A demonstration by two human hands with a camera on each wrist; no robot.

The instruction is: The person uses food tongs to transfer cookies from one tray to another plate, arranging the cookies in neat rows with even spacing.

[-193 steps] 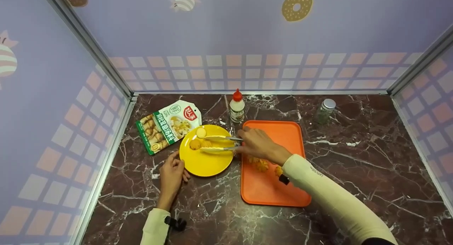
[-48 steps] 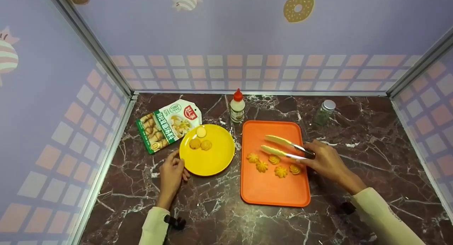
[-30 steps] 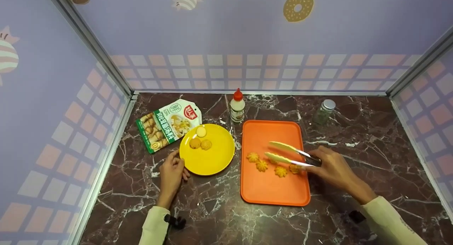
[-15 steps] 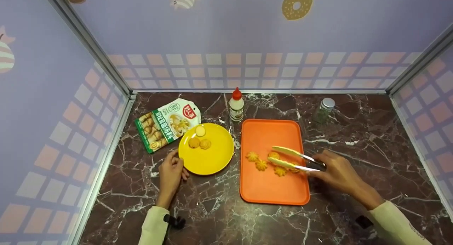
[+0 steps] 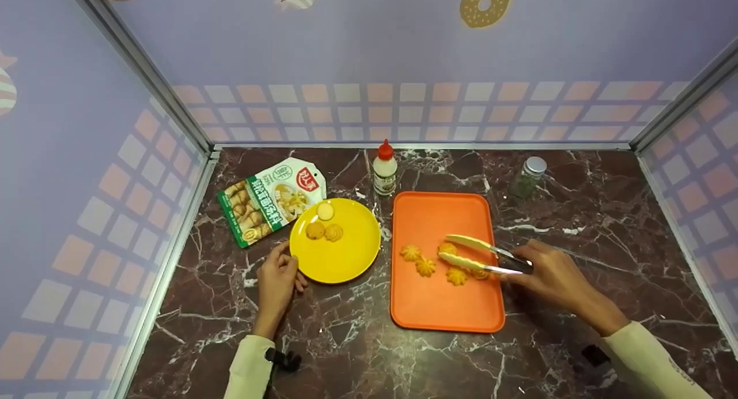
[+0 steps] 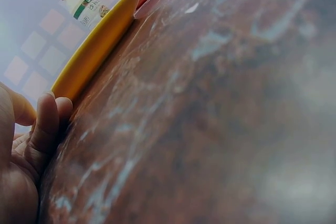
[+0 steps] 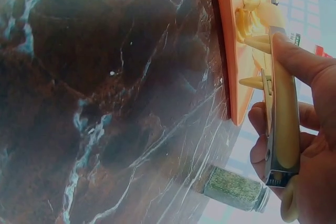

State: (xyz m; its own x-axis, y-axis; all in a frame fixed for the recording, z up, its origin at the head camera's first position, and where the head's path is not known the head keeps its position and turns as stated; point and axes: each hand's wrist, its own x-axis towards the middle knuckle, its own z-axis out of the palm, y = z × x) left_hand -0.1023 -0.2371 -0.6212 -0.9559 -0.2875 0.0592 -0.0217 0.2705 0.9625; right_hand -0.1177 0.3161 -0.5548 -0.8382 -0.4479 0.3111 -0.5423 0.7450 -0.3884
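Note:
My right hand [image 5: 548, 272] grips metal tongs [image 5: 507, 260] with pale yellow tips, seen close in the right wrist view. The tong arms stand apart, their tips on either side of a piped yellow cookie [image 5: 447, 249]. Below, the orange tray [image 5: 444, 312] bears several such cookies, one partly hidden by the tongs. My left hand [image 5: 278, 278] holds the left rim of the yellow plate [image 5: 340, 266], its fingertips [image 6: 46, 111] against the edge in the left wrist view. On that plate lie two round brown cookies [image 5: 333, 232] and a paler one [image 5: 325, 210].
A green and white food packet [image 5: 271, 200] lies behind the plate's left side. A red-capped squeeze bottle [image 5: 385, 171] stands behind, between plate and tray. To the tray's back right is a glass jar [image 5: 527, 180] of green flakes. Patterned walls border the marble table [image 5: 346, 353].
Earlier the right hand held the tongs over the plate; it has since swung right to the tray, and the tips have lowered around a cookie. The left hand stays at the plate.

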